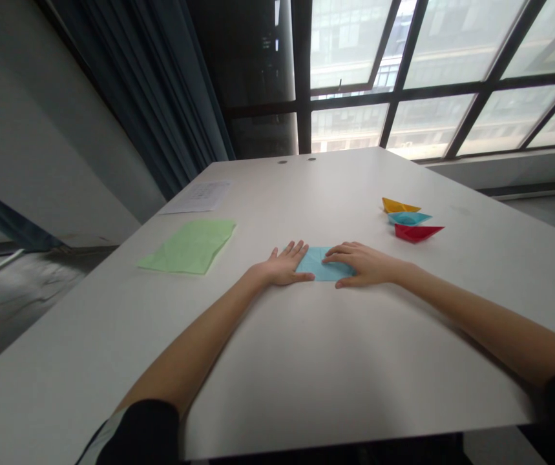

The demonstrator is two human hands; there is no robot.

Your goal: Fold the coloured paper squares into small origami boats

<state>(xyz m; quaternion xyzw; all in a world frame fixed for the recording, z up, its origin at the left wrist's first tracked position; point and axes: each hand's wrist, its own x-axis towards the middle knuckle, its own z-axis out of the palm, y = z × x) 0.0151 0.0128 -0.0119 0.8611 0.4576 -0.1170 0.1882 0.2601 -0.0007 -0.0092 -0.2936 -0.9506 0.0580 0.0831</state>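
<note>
Blue paper [316,268] flat on white counter [306,368], L hand [284,266] open, flat on its left edge, R hand [363,265] open, fingers pressing its right side, green paper [190,245] far left, yellow boat [398,206], blue boat [409,218], red boat [417,232] in a row near R hand

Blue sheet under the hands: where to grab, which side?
Likely its near edge, bare between left hand and right hand, from the person's side. The blue sheet lies flat on the table, so lift that edge first, then pinch.
</note>
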